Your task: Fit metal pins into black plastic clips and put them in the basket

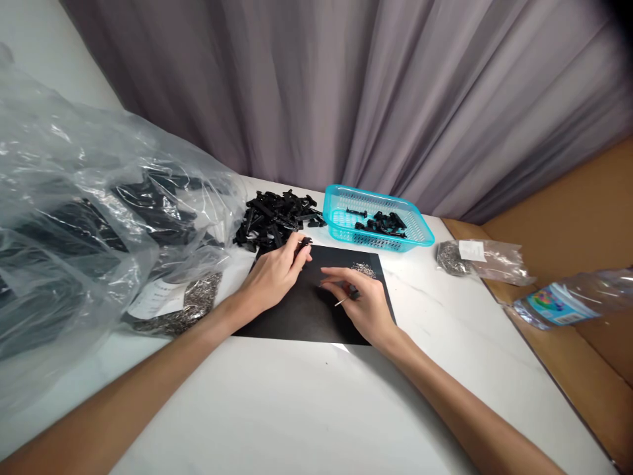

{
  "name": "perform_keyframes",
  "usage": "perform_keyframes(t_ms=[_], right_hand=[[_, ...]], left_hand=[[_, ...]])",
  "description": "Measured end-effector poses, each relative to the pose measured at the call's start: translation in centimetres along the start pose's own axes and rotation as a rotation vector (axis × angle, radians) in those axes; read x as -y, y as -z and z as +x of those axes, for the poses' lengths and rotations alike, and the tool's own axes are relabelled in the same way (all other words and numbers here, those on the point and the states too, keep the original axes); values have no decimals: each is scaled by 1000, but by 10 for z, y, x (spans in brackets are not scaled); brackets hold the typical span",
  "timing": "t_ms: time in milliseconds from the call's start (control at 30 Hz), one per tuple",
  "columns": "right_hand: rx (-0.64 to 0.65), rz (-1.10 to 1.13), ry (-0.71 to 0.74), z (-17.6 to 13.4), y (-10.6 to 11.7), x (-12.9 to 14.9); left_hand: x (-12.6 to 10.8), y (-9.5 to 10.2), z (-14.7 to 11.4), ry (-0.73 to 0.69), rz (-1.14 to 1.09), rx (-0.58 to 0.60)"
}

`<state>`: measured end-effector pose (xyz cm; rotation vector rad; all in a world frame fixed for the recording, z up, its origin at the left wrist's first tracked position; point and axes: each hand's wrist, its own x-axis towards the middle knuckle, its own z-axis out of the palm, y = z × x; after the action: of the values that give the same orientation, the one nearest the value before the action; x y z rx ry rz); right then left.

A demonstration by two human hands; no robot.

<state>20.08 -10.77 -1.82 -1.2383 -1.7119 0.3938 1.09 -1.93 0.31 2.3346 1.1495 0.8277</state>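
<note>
Two forearms [158,379], two hands [271,277], one mat [301,320]

Setting: white table [287,409], faint grey veining, curtain [297,86] behind.
Curtain greyish mauve, in long folds; pale wall [47,30] at upper left; brown cardboard [588,198] along the table's right edge. Light soft, shadows on table faint.

Two bare arms show here: a left arm [148,379] and a right arm [459,402]. Both are long, slim and smooth. They look fat near the bottom edge of the view — then they get thin at the wrists [395,340]. The left hand [273,274] is bare, and the right hand [368,307] is too. The fingers [343,272] are long and thin — the thumbs [299,261] look shorter.
</note>
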Motion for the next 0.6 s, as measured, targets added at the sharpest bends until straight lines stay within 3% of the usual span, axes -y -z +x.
perform_keyframes(t_ms=[167, 333, 433, 600], right_hand=[[-58, -3, -57, -2, -2, 6], [-99, 57, -91, -1, 2, 9], [-128, 55, -73, 1, 4, 7], [-153, 53, -88, 2, 5, 4]], left_hand=[[-3, 3, -1, -10, -73, 50], [-9, 4, -1, -42, -357, 165], [-11, 1, 1, 0, -538, 210], [-12, -1, 4, 135, -656, 241]])
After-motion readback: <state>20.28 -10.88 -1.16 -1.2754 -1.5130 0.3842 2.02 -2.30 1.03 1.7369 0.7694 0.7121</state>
